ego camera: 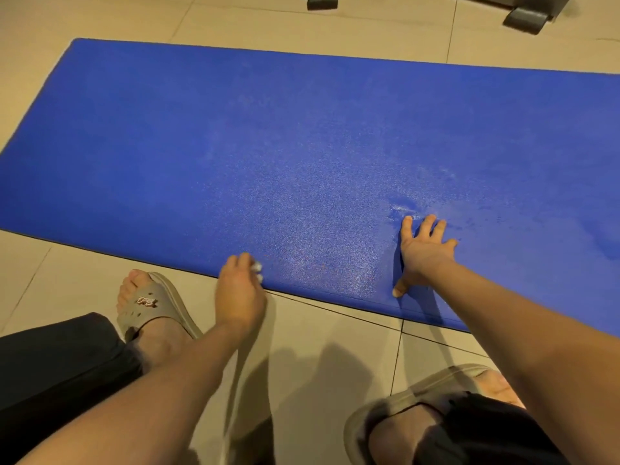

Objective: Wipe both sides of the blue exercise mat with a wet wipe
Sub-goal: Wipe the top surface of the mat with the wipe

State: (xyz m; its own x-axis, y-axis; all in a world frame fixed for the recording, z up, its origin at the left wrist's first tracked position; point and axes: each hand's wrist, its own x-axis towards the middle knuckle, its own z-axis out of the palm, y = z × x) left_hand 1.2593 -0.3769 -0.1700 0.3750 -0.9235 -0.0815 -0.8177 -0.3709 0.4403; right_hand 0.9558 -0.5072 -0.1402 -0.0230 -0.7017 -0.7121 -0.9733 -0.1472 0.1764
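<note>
The blue exercise mat [268, 146] lies flat on the tiled floor and runs out of view on the right. My left hand [240, 292] is at the mat's near edge, its fingers curled round a small white wet wipe [257, 271], of which only a bit shows. My right hand [422, 253] lies flat on the mat with fingers spread, pressing it down just inside the near edge. A glossy patch and a small dent show on the mat just beyond the right fingertips.
My two feet in grey slippers [157, 303] stand on the beige tiles in front of the mat, one at lower left and one at lower right [419, 407]. Dark grey equipment feet [526, 18] sit on the floor beyond the mat's far edge.
</note>
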